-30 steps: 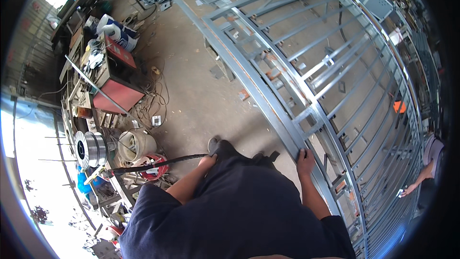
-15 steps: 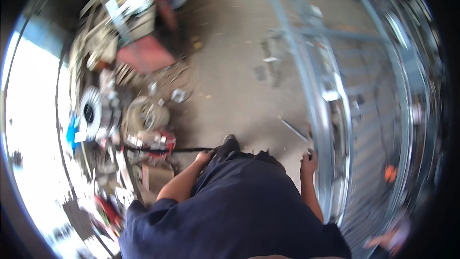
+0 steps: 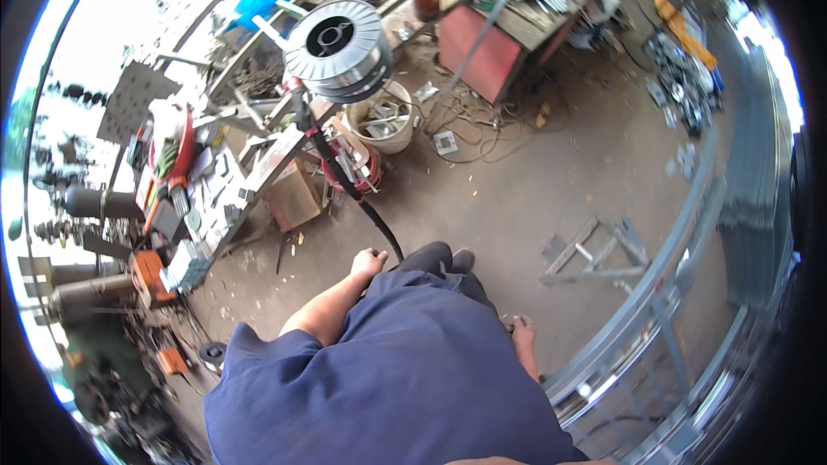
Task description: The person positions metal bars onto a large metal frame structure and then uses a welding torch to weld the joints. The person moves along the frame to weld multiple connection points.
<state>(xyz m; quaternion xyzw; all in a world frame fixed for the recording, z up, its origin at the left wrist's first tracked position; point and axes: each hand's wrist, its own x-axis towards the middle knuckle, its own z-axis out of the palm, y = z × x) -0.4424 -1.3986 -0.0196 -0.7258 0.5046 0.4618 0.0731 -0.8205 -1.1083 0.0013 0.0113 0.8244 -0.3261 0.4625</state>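
My left hand (image 3: pixel 370 263) is closed beside my hip, its fingers curled. A thick black cable (image 3: pixel 372 217) hangs down from the wire spool (image 3: pixel 338 47) and passes just right of that hand. Whether the hand touches the cable, or what lies inside the fist, I cannot tell. Low at my other side, my right hand (image 3: pixel 523 332) is also closed, with a small dark bit showing at the fingers, too small to name. Nearest to it are the long grey metal rails (image 3: pixel 633 310) of a frame.
A cluttered bench (image 3: pixel 284 151) runs along the left, with a white bucket (image 3: pixel 383 120) below. A red-sided table (image 3: pixel 478 52) stands ahead. On the floor lie a small metal frame (image 3: pixel 594 271), loose cable (image 3: pixel 491 133) and a heap of metal parts (image 3: pixel 680 77).
My body has turned left, bringing the bench and spool ahead of me and the metal rails to the lower right. Both hands stay low and closed.
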